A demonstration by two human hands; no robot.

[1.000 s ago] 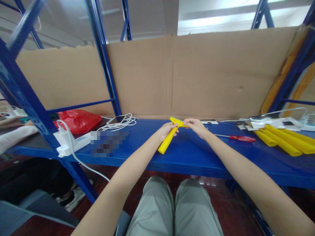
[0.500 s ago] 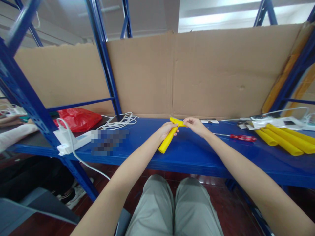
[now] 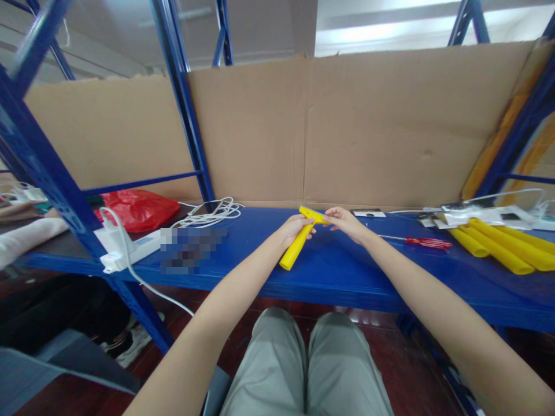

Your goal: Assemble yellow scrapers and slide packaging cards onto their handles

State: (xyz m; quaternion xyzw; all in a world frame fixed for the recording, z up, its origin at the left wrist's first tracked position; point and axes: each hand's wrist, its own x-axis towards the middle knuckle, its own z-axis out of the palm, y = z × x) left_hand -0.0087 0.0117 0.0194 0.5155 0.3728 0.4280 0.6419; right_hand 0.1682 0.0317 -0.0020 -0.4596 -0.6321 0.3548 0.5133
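Note:
A yellow T-shaped piece (image 3: 295, 247) with a round tubular handle is held over the blue shelf top, its handle end pointing down toward me. My left hand (image 3: 295, 229) is wrapped round the handle just below the crosspiece. At the right end of the crosspiece, my right hand (image 3: 342, 222) has its thumb and fingertips closed on the tip, with the other fingers slightly curled. Whether a small part sits between those fingertips is too small to tell. To the right of that hand lies a screwdriver (image 3: 427, 242) with a red handle.
Several yellow tubular pieces (image 3: 505, 248) lie at the right beside white packaging (image 3: 489, 218). A white card (image 3: 368, 213) rests near the cardboard wall (image 3: 368, 133). On the left are a coiled white cable (image 3: 217, 212), a power strip (image 3: 145, 247), a red bag (image 3: 141, 211) and another person's sleeve (image 3: 32, 238).
The right hand's fingers have shifted slightly and spread a little at the crosspiece tip. My left hand and the yellow piece have stayed almost still.

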